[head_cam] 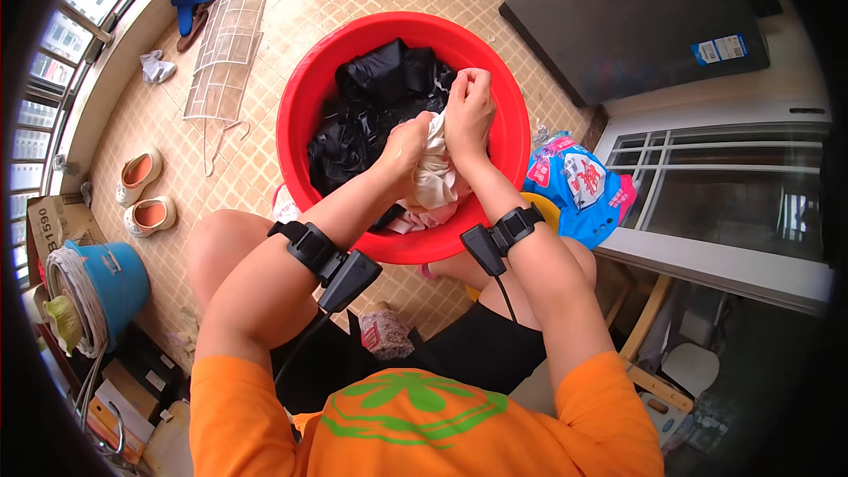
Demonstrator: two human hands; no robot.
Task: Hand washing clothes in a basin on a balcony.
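Observation:
A red plastic basin (pixel 303 106) stands on the floor in front of me, holding wet black garments (pixel 371 73) and light cloth. Over its right part, my left hand (pixel 405 146) and my right hand (pixel 469 109) meet on a bunched cream-white cloth (pixel 434 172), each closed on it. The cloth hangs between them towards the near side of the basin. Beneath it lies a pale pink cloth (pixel 417 220), partly hidden by my left forearm. The black garments fill the left and far parts of the basin.
A blue detergent bag (pixel 576 189) stands right of the basin, beside a white-framed glass door (pixel 722 245). Behind is a large grey box-shaped object (pixel 636 20). To the left are white shoes (pixel 151 215), a white wire rack (pixel 225 53) and a blue bucket (pixel 116 285).

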